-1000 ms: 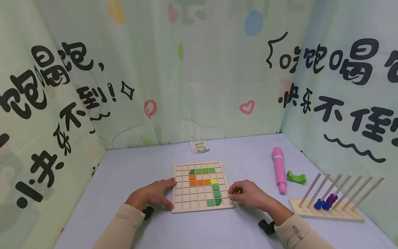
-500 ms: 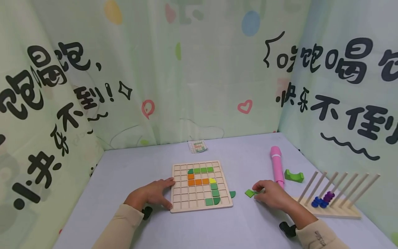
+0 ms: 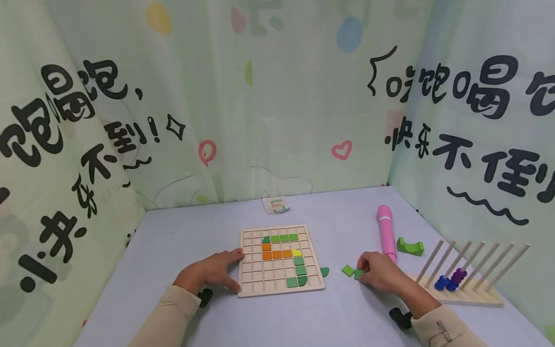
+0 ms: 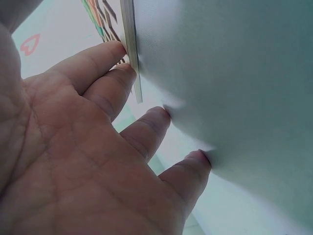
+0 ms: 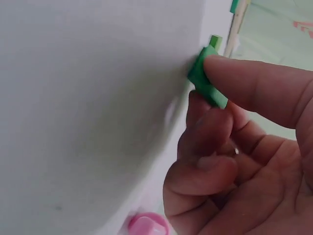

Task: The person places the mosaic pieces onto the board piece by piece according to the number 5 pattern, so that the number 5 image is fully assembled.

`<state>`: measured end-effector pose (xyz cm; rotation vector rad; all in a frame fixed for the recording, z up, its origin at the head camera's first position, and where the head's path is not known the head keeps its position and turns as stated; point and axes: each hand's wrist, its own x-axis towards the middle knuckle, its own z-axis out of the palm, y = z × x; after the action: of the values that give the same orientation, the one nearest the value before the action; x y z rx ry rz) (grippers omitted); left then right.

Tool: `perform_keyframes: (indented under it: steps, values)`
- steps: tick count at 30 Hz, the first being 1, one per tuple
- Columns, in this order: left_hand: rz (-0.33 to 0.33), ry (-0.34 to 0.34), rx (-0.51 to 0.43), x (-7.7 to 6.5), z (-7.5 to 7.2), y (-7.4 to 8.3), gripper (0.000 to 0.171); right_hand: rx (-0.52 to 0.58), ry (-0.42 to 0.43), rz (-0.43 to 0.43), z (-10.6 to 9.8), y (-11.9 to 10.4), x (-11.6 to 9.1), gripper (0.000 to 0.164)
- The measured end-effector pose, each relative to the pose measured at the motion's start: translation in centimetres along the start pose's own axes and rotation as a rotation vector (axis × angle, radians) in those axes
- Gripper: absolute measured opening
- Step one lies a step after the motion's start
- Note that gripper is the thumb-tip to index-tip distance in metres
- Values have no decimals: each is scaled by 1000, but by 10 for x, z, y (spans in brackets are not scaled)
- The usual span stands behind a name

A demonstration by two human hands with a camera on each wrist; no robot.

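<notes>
A wooden grid board (image 3: 251, 274) lies flat, with orange, yellow and green tiles set in a winding line. My left hand (image 3: 214, 271) rests at its left side, fingers extended; in the left wrist view, fingertips of the left hand (image 4: 83, 132) touch the board's edge (image 4: 128, 29). To the right of the board, my right hand (image 3: 381, 273) pinches a dark green tile (image 3: 358, 274). The right wrist view shows this green tile (image 5: 208, 78) between thumb and fingers. A light green square tile (image 3: 348, 270) lies just left of that hand. Against the board's right edge sits a rounded green tile (image 3: 324, 271).
A pink microphone-shaped toy (image 3: 386, 229) lies beyond my right hand. Behind the right forearm stands a wooden peg rack (image 3: 472, 294) with blue and purple beads. A green arched block (image 3: 410, 246) is near it. A small pattern card (image 3: 275, 205) lies at the back.
My right hand has left the board's right edge and moved right to the loose tiles, where it now pinches a green one. The rounded green tile is uncovered. The left hand stays put.
</notes>
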<state>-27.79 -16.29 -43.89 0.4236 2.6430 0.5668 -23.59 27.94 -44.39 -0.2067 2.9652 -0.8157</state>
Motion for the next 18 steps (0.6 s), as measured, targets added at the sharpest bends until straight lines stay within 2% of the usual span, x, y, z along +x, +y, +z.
perform_keyframes:
  steps: [4,9,18]
  values:
    - [-4,2,-4,1,1,-1,95,77,-3,-40,-2,0,0,17]
    - [3,2,-7,2,2,-4,95,176,-37,-11,4,-6,2,15]
    - [-6,3,-9,1,0,-1,95,272,-142,-79,22,-37,11,14]
